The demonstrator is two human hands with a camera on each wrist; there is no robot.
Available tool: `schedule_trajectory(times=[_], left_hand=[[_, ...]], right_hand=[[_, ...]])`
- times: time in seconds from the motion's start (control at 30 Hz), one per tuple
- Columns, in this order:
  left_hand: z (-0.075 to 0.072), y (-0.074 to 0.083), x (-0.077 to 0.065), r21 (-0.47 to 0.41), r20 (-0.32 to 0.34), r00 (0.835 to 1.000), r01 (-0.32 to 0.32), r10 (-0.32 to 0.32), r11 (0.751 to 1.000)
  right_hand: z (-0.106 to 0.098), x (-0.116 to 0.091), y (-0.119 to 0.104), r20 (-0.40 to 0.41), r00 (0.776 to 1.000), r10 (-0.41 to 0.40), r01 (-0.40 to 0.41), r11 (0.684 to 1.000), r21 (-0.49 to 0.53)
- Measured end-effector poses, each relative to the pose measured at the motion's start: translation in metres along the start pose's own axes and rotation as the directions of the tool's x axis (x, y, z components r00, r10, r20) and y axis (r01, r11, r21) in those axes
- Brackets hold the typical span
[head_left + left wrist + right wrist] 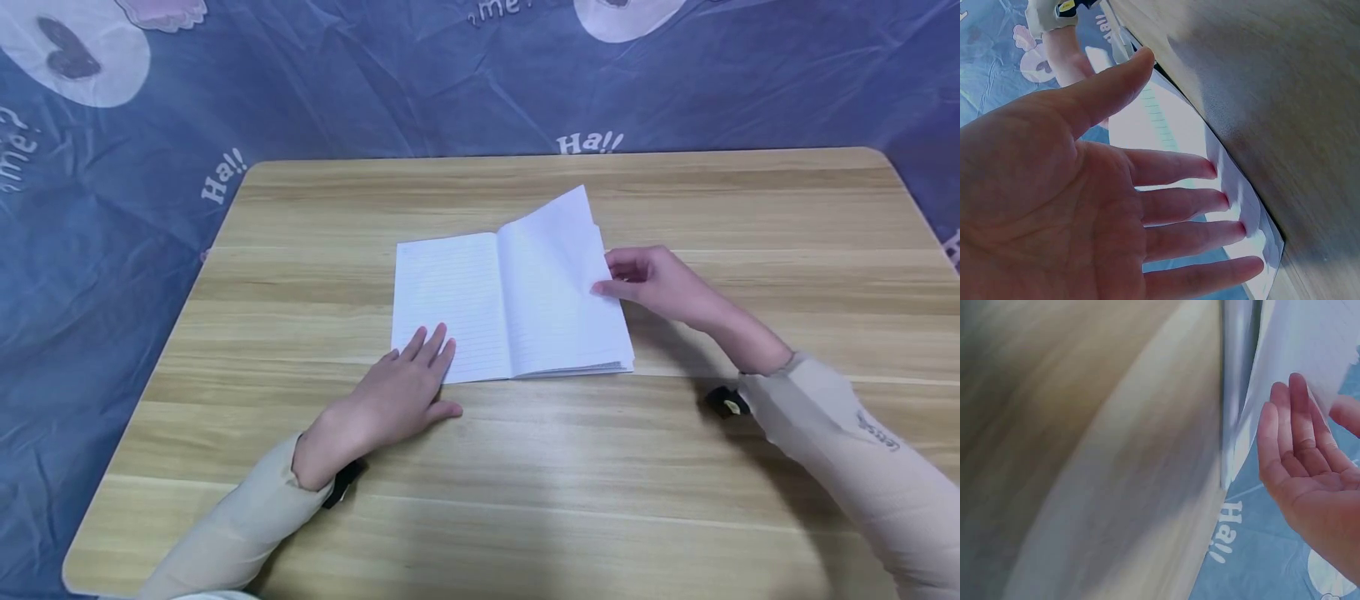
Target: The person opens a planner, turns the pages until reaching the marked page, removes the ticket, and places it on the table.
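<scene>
A notebook [450, 292] with ruled white pages lies open on the wooden table. My left hand [401, 387] rests its spread, straight fingers on the lower left page; the left wrist view shows its palm [1060, 206] and fingertips against the paper. At the notebook's right edge, my right hand [656, 283] pinches a page [551, 275] between thumb and fingers. This page is lifted and bent, its upper corner standing above the page under it. In the right wrist view the fingers [1300, 419] are behind the raised sheet, with the thumb on its other side.
The wooden table [300, 250] has rounded corners. Behind it and along its left side hangs a blue cloth [375, 83] printed with white lettering and cartoon shapes. A black strap device [726, 402] sits at the right wrist, by the beige sleeve [832, 442].
</scene>
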State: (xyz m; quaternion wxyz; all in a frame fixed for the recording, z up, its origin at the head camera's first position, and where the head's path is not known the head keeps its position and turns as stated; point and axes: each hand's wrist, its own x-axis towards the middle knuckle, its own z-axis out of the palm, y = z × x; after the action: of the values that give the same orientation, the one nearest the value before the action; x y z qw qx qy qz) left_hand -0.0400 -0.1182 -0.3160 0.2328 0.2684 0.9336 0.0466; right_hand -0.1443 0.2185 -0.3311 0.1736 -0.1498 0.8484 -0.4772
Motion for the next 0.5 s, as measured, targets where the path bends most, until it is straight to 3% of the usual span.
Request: schedule_trajectory(times=[0.13, 0.3, 0.5], left_hand=[[-0.001, -0.001, 0.000, -0.011, 0.002, 1.000, -0.002, 0.002, 1.000], [-0.002, -0.003, 0.001, -0.029, 0.012, 1.000, -0.005, 0.006, 1.000], [-0.004, -0.005, 0.000, -0.047, 0.029, 1.000, -0.001, 0.003, 0.999]], right_hand=[[-0.004, -0.001, -0.008, 0.021, 1.000, 0.019, -0.022, 0.992, 0.123], [-0.003, 0.000, -0.023, 0.014, 0.999, 0.041, -0.042, 0.991, 0.126], [0.012, 0.005, -0.038, 0.046, 0.997, -0.058, 0.053, 0.992, 0.119]])
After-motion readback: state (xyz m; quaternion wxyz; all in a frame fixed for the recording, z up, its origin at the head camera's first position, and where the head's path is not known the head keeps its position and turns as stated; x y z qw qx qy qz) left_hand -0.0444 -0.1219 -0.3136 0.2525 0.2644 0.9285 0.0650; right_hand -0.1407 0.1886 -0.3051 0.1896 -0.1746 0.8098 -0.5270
